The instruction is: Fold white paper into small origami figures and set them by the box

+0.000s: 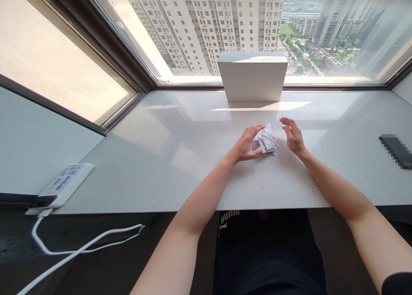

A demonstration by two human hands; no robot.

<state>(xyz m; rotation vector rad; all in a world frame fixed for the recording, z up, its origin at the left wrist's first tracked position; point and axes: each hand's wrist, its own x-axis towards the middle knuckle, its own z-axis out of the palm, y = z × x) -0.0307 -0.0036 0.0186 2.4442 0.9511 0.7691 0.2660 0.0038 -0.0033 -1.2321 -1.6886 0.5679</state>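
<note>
Folded white paper figure [265,139], light and easily crushed, lies before the white box [252,77] on the bench [161,188]; best pinched at creased edges. Left hand [246,145] cupped against it; right hand [292,136] held open, apart.

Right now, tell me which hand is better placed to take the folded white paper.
Left, probably: the left hand is cupped against the folded white paper, its fingers at the paper's edge. The right hand hovers apart from it, with a gap between.
</note>
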